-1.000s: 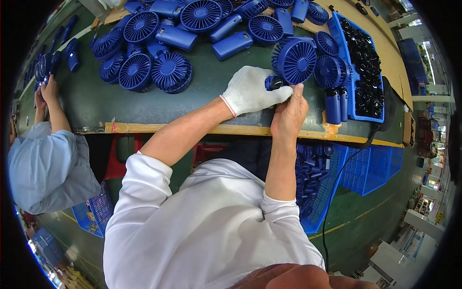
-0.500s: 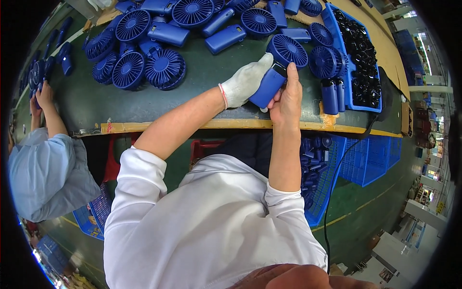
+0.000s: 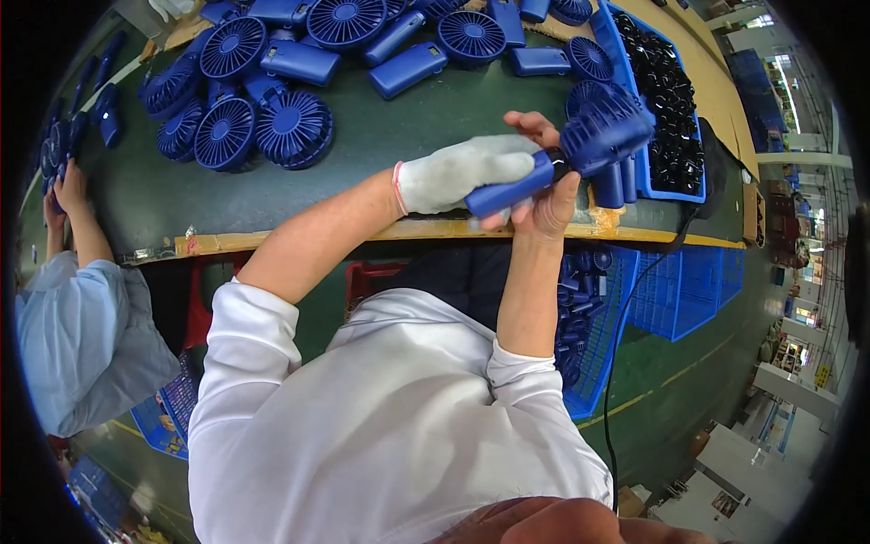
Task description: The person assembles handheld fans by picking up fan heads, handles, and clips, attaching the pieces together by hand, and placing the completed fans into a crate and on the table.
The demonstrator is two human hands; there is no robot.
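Between my hands, just above the bench's near edge, is a blue handheld fan (image 3: 605, 136), its round head pointing right and slightly blurred. My left hand (image 3: 467, 172), in a pale glove, wraps around the fan's handle. My bare right hand (image 3: 555, 204) grips near the neck where handle and head meet, with some fingers hidden behind. Beyond the fan head, partly covered by it, more blue fan parts stand beside a blue tray (image 3: 693, 186) of small glossy black pieces (image 3: 660, 100).
Several blue fans (image 3: 294, 129) lie across the far side of the green bench (image 3: 381, 136). Blue crates (image 3: 675, 299) stand below at right, one holding fan parts (image 3: 571, 317). A black cable (image 3: 625, 344) hangs down. A co-worker (image 3: 86, 335) handles fans at left.
The fan has turned in my hands from upright to lying sideways, its head swinging right. My left hand has shifted onto the handle. The view has moved slightly.
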